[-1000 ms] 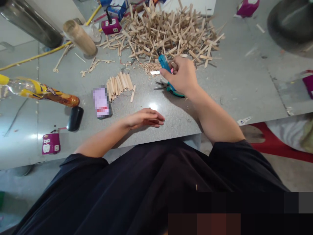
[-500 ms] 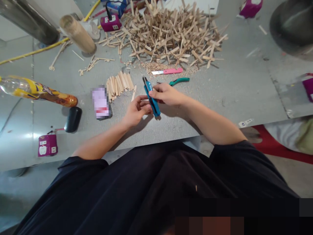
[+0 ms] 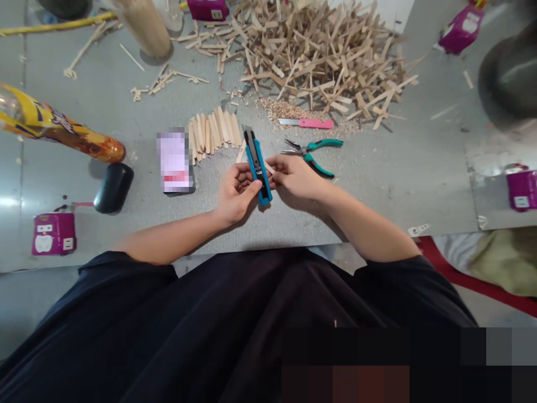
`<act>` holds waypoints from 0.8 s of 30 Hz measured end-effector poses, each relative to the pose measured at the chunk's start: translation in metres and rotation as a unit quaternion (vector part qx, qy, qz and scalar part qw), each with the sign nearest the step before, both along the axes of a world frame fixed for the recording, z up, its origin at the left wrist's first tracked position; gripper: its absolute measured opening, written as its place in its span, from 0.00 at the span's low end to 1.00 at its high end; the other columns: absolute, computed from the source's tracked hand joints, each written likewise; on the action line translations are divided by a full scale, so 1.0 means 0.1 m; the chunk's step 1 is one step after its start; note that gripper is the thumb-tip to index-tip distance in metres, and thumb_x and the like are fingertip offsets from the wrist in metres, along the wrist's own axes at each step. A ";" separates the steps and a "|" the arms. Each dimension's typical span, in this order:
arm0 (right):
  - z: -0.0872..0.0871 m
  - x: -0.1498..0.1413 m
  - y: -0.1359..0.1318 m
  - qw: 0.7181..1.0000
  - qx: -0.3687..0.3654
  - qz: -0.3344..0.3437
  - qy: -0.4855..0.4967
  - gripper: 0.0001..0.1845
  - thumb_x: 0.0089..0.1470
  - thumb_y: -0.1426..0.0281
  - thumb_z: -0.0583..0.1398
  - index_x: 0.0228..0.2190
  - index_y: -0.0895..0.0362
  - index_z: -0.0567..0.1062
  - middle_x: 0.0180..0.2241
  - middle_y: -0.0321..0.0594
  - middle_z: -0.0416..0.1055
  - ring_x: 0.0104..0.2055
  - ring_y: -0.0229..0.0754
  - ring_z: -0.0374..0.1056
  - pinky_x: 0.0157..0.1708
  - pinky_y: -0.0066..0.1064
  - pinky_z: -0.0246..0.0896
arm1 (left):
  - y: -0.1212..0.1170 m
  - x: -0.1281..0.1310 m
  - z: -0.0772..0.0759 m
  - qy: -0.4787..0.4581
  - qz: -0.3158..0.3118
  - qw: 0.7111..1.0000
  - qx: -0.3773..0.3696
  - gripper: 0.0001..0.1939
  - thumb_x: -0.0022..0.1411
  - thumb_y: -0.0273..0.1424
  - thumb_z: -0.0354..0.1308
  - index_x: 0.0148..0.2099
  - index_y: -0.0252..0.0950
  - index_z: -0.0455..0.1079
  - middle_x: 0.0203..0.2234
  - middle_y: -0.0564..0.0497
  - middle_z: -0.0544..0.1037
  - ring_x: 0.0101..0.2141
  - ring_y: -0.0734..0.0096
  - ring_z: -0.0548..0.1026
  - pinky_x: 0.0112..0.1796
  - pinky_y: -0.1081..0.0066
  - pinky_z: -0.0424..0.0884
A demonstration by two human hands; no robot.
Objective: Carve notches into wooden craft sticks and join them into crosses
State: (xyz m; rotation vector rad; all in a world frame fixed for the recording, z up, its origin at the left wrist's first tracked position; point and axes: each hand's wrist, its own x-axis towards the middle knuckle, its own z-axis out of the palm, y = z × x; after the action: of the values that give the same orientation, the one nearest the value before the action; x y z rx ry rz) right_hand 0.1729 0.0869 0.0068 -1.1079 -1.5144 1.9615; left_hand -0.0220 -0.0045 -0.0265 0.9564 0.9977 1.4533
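Note:
My left hand (image 3: 234,195) is closed around a blue utility knife (image 3: 254,152), its thumb resting on the black slider. The knife points away from me, with its blade end at the top. Just to the right, my right hand (image 3: 300,180) pinches a short wooden stick (image 3: 269,168), partly hidden behind the knife and fingers. Beyond that hand lie green-handled needle-nose pliers (image 3: 309,149) with jaws apart. A pink-handled knife (image 3: 315,123) rests on wood shavings (image 3: 277,109). Flat wooden sticks (image 3: 213,133) lie in a row left of the utility knife.
A large heap of wooden sticks (image 3: 319,56) covers the back middle of the grey table (image 3: 377,184). Leftward are a phone (image 3: 175,159), a black rounded case (image 3: 113,187), a bottle (image 3: 79,131) and a purple box (image 3: 54,234). A container (image 3: 146,28) stands behind.
The utility knife has turned face up in my left hand. My right hand has let go of it and pinches a wooden stick. The camera view has shifted.

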 end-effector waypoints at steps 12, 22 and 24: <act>-0.23 0.20 0.10 0.797 0.590 0.073 -0.108 0.42 0.77 0.60 0.60 0.85 0.48 0.59 0.64 0.53 0.83 0.61 0.63 0.82 0.68 0.66 0.73 | -0.04 0.05 -0.05 -0.001 -0.049 0.998 0.030 0.23 0.71 0.46 0.82 0.57 0.40 0.80 0.34 0.53 0.86 0.30 0.77 0.84 0.32 0.77 0.82; -0.26 0.18 -0.01 0.867 0.491 -0.018 0.083 0.27 0.73 0.40 0.68 0.65 0.37 0.82 0.59 0.43 0.89 0.59 0.59 0.88 0.60 0.55 0.84 | -0.03 -0.04 -0.16 0.166 -0.074 0.929 0.323 0.33 0.80 0.41 0.70 0.82 0.49 0.71 0.60 0.40 0.85 0.53 0.60 0.87 0.49 0.62 0.90; -0.20 0.12 -0.13 0.914 0.387 -0.042 0.116 0.34 0.75 0.35 0.63 0.72 0.34 0.76 0.67 0.42 0.85 0.69 0.60 0.84 0.69 0.57 0.81 | -0.01 -0.06 -0.18 0.213 -0.045 0.904 0.367 0.38 0.79 0.42 0.70 0.85 0.47 0.68 0.67 0.38 0.80 0.63 0.53 0.83 0.57 0.57 0.89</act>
State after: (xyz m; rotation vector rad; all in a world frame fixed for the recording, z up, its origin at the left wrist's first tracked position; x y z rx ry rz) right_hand 0.1848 0.0735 -0.0129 -0.5541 -1.8127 1.1715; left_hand -0.0282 -0.0054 -0.0442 1.9060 0.6744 1.6030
